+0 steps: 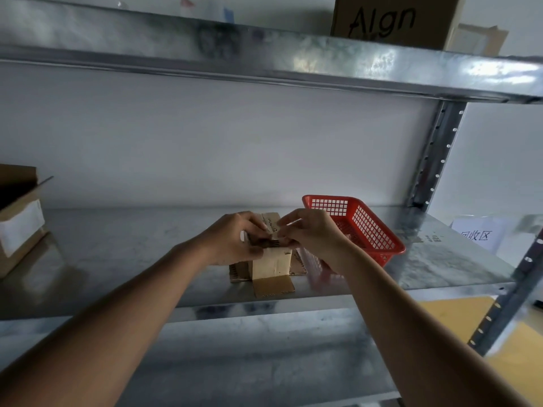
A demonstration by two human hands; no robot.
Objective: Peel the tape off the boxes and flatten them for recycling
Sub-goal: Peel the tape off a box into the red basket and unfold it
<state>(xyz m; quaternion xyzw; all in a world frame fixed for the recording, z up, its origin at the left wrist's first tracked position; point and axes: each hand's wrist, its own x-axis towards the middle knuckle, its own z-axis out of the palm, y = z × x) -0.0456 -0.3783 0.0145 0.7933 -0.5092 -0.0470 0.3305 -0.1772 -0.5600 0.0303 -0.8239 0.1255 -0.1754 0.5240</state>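
A small cardboard box (271, 264) stands on the metal shelf (123, 259) near its front edge, its bottom flaps splayed flat on the shelf, with a red plastic basket (364, 227) just beside it on the right. The left hand (235, 239) grips the box's top left side with curled fingers, while the right hand (311, 230) pinches at the box's top, apparently at tape too blurred to make out. A larger open carton (17, 215) sits far left, and a paper label (477, 233) lies far right.
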